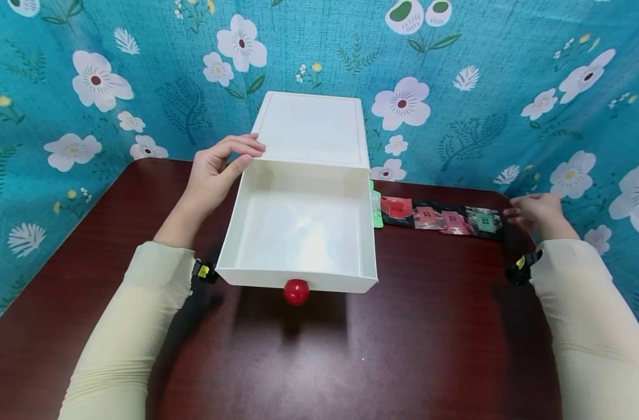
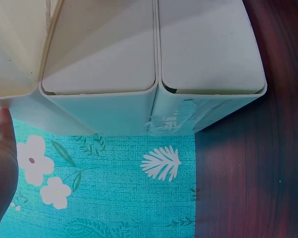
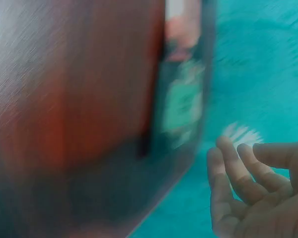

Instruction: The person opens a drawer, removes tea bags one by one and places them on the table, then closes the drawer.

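A white drawer unit (image 1: pixel 314 125) stands against the cloth, its top drawer (image 1: pixel 304 221) pulled out with nothing inside. On the drawer's front is a round red knob (image 1: pixel 296 292). My left hand (image 1: pixel 214 169) rests at the unit's upper left edge, fingertips touching it near the open drawer. In the left wrist view, part of that hand (image 2: pixel 2 168) shows at the left, beside the lower closed tiers (image 2: pixel 99 49). My right hand (image 1: pixel 537 213) hovers at the table's far right, fingers loosely bent and holding nothing. Nearest to it is a green-labelled packet (image 1: pixel 484 221).
More small flat packets, one red-labelled (image 1: pixel 396 209) and others pink-labelled (image 1: pixel 454 221), lie in a row right of the unit. A light green piece (image 1: pixel 376 205) shows beside the drawer. A floral blue cloth (image 1: pixel 309 46) hangs behind the dark wooden table (image 1: pixel 429 326).
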The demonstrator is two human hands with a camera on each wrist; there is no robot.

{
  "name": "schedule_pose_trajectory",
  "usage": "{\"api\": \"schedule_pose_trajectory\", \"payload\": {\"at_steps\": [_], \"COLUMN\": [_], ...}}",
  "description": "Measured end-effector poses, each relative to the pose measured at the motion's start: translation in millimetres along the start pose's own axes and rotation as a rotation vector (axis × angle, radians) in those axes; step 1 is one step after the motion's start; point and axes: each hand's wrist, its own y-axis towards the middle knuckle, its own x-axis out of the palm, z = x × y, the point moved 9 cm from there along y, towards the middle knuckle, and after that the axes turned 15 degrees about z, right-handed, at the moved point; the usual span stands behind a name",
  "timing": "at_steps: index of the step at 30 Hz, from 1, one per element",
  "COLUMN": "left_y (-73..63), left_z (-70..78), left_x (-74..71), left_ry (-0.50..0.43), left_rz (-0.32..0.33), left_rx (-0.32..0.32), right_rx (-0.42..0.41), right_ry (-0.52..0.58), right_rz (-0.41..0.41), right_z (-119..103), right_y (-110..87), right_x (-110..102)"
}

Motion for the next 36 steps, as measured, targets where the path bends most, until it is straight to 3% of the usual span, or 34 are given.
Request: {"api": "schedule_pose_trajectory", "payload": {"at_steps": [9,14,19,25,30,36], "left_y": [-1.4,-1.7,0.1,-1.9,-2.8,-2.7], "left_z": [-1.4,-1.8,0.7,-1.1,-2.1,-1.2], "left_x": [1.3,2.0,1.1,1.6,-1.0,-0.2], "left_ry": [0.002,0.009,0.021,0.031,0.042,0.02], "left_rz": [-0.012,-0.019,-0.019,-0.023,0.009,0.027], "left_rx": [-0.018,-0.013,0.009,0.004,-0.004,-0.005], "right_rx": [-0.198,-0.391,-0.644,-0.899,-1.097,-1.217], "right_ry": [0.14,0.256,0.385,0.519,0.703,0.644], "right_rz": [0.048,0.076,0.128,0.175,0.051,0.014], "right_z": [-83.4,-136.3,-177.7,-194.6,-198.6,-197.5], "right_y": [-62.2,-112.1,-177.1,-257.2,-322.3,-373.1], "right_x": [-7.1,-16.6,-19.3,-13.1,-5.0,10.5]}}
